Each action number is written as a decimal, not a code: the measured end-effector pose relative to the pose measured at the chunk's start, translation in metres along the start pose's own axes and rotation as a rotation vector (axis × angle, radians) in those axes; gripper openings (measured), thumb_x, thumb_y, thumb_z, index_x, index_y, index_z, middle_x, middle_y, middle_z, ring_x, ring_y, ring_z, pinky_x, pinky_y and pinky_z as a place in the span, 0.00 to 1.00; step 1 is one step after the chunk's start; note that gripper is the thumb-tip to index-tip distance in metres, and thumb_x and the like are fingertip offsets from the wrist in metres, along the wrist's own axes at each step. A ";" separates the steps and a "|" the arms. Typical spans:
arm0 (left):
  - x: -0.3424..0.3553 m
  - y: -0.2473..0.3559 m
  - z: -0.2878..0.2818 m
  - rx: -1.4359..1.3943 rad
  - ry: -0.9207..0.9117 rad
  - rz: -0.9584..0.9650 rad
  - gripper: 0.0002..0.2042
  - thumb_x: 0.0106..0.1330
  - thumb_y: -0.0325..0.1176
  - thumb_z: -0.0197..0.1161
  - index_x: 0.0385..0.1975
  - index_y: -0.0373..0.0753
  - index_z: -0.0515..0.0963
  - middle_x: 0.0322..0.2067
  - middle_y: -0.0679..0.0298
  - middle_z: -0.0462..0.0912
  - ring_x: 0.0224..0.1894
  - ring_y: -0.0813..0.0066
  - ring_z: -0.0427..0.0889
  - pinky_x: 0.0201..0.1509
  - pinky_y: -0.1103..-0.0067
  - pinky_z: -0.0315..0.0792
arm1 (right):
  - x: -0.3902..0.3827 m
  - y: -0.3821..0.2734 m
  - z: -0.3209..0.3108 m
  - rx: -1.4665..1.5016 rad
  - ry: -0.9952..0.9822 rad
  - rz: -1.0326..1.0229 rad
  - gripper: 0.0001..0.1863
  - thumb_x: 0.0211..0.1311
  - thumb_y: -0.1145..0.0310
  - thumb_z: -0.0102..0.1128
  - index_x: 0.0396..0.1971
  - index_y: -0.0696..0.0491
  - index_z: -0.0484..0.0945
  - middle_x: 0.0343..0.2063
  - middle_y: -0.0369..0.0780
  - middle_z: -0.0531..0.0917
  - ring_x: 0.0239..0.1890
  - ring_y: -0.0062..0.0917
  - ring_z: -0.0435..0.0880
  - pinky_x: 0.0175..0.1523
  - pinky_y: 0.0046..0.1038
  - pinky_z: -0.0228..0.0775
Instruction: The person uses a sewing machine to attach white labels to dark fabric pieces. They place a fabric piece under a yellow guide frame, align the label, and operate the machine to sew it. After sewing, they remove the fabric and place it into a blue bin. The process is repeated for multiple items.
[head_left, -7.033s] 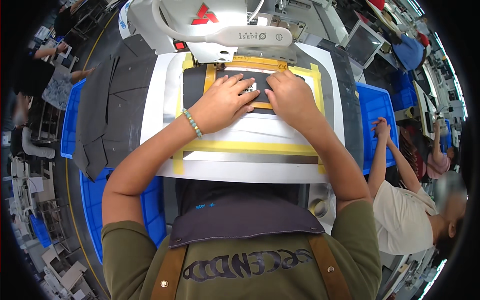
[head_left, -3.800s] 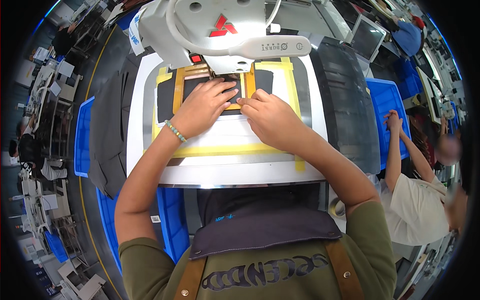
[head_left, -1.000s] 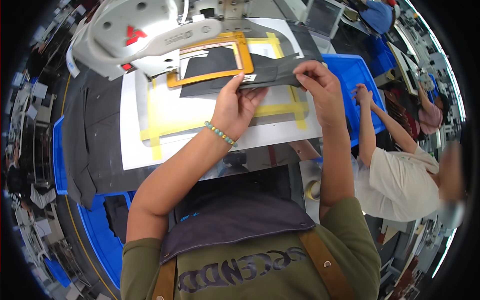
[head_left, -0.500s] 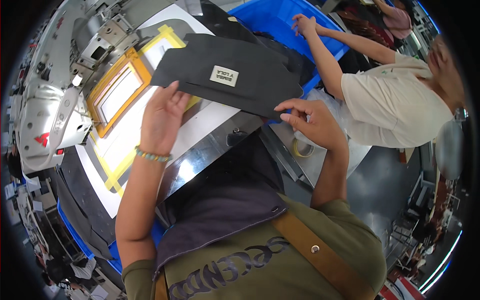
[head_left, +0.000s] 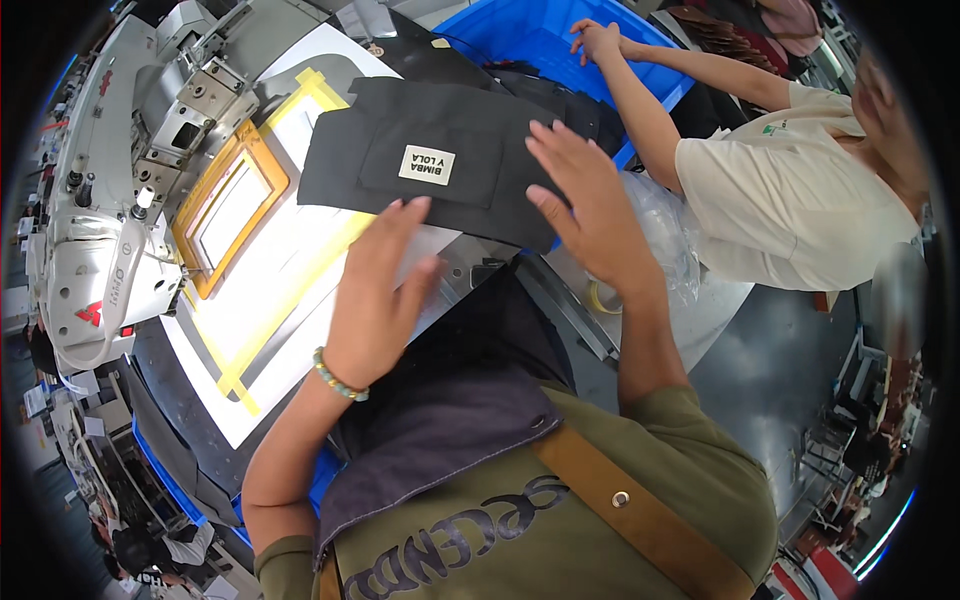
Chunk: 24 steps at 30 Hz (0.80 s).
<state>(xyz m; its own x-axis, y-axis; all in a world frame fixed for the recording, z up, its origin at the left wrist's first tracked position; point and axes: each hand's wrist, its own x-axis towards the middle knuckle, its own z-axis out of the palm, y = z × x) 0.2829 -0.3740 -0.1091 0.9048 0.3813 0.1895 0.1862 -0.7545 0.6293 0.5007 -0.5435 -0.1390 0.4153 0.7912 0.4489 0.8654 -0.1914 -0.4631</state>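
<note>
A dark grey fabric panel (head_left: 330, 160) lies on the worktable, with a smaller rectangular patch on it and a white label (head_left: 427, 165) on the patch. My left hand (head_left: 375, 300), wearing a bead bracelet, is at the panel's near edge below the label. Its fingers are apart and hold nothing; they are slightly blurred. Over the right end of the panel my right hand (head_left: 595, 215) has its fingers stretched out, with the thumb spread away. Whether its fingertips press on the fabric I cannot tell.
A sewing machine (head_left: 110, 210) stands at the left, beside an orange clamp frame (head_left: 205, 265) over a white sheet with yellow tape (head_left: 235, 375). A blue bin (head_left: 530, 40) is behind the panel. A co-worker (head_left: 790, 200) is at the right, near a tape roll (head_left: 603, 297) and clear plastic (head_left: 660, 235).
The panel now lies flatter and a little further left. My left hand has moved right, toward the label; my right hand has left the near right corner and moved over the panel, fingers straightened.
</note>
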 end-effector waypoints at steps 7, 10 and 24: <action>0.031 -0.014 0.004 0.471 -0.162 0.257 0.29 0.72 0.47 0.58 0.69 0.40 0.67 0.68 0.59 0.69 0.75 0.55 0.58 0.78 0.57 0.49 | -0.035 -0.039 0.013 -0.215 0.066 0.070 0.24 0.66 0.58 0.60 0.54 0.60 0.79 0.59 0.46 0.79 0.65 0.39 0.73 0.73 0.52 0.51; 0.040 -0.025 -0.011 0.501 -0.228 0.308 0.31 0.70 0.45 0.59 0.70 0.39 0.65 0.71 0.58 0.66 0.75 0.55 0.57 0.78 0.58 0.50 | -0.047 -0.041 0.001 -0.062 0.107 0.003 0.16 0.65 0.61 0.59 0.42 0.58 0.84 0.48 0.43 0.85 0.56 0.37 0.80 0.72 0.51 0.52; -0.029 -0.003 -0.035 0.253 -0.196 0.463 0.21 0.57 0.29 0.68 0.53 0.33 0.79 0.60 0.53 0.78 0.62 0.53 0.77 0.60 0.65 0.74 | -0.014 -0.089 0.006 1.548 -0.398 -0.486 0.15 0.65 0.60 0.64 0.39 0.58 0.86 0.29 0.41 0.86 0.33 0.35 0.85 0.38 0.32 0.77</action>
<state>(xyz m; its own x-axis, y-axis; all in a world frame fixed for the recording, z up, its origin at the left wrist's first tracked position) 0.2424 -0.3641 -0.0900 0.9637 -0.1081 0.2441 -0.1829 -0.9334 0.3086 0.4159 -0.5342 -0.1089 -0.0932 0.7353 0.6713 -0.2930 0.6242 -0.7243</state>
